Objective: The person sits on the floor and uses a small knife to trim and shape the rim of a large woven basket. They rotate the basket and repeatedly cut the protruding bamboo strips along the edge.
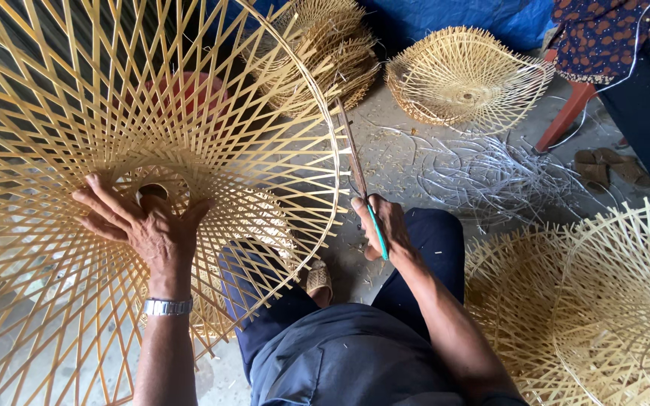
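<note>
Bamboo lattice frame [114, 113], light, springy, brittle: our left hand [148, 225] presses spread-open at its hub, right hand [385, 229] grasps shears [359, 173].

The large bamboo lattice frame [152, 113] runs off the top, left and bottom edges, so its full outline cannot be seen, and through its slats a red object [186, 92] shows only in slivers, its kind unclear. Just right of that frame, the long tool [355, 162] in the right hand [385, 229] has its handle mostly hidden inside the grip. Far right of the frame, another person [626, 45] is cut off by the top and right edges, showing only patterned cloth and dark trousers. Below them, two more woven frames [603, 301] are cropped by the right and bottom edges.
</note>
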